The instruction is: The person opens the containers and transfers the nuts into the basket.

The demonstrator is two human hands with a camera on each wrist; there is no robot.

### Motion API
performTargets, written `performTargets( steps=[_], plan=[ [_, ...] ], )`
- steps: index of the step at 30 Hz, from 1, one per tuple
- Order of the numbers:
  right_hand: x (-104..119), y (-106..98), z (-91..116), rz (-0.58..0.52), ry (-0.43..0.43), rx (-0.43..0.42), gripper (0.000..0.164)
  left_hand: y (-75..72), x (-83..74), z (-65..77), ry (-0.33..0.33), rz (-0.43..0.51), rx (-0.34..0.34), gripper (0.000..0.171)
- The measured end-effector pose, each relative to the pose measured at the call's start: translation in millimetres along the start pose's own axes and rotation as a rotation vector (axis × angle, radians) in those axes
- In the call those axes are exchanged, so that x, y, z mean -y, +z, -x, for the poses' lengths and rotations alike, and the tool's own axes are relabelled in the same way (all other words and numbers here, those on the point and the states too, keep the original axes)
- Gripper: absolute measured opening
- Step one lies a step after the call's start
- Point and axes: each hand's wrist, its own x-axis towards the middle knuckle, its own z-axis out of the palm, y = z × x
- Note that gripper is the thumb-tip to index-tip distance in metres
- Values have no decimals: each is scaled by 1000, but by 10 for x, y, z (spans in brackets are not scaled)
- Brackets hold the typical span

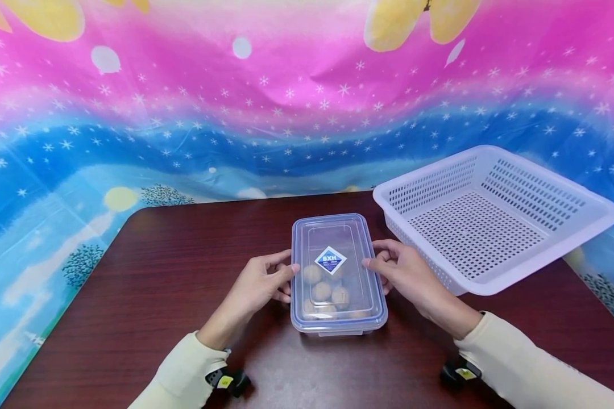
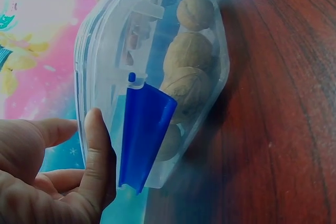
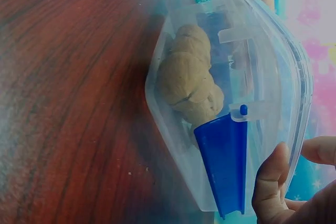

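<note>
A clear plastic food container (image 1: pixel 332 289) with a lid (image 1: pixel 337 238) on top sits on the table, several walnuts (image 2: pixel 186 56) inside it. My left hand (image 1: pixel 263 281) grips its left side, thumb at the lid's edge and fingers along the side wall. On the opposite side my right hand (image 1: pixel 406 272) holds it the same way, thumb over the lid's rim. A blue side latch (image 2: pixel 144 135) angles out from the wall in the left wrist view, and another blue latch (image 3: pixel 226 163) does so in the right wrist view. A blue-and-white diamond label (image 1: pixel 330 260) marks the lid.
A white perforated plastic basket (image 1: pixel 455 278) stands at the right rear of the dark wooden table (image 1: pixel 184 244), close beside my right hand. Behind the table hangs a colourful printed cloth (image 1: pixel 286 113).
</note>
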Motion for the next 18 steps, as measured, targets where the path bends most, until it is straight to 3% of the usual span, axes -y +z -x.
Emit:
performTargets(
  steps=[18],
  plan=[
    [170, -25, 15, -121, -26, 22, 59, -125, -197, 61, 4, -5, 14, 65]
  ],
)
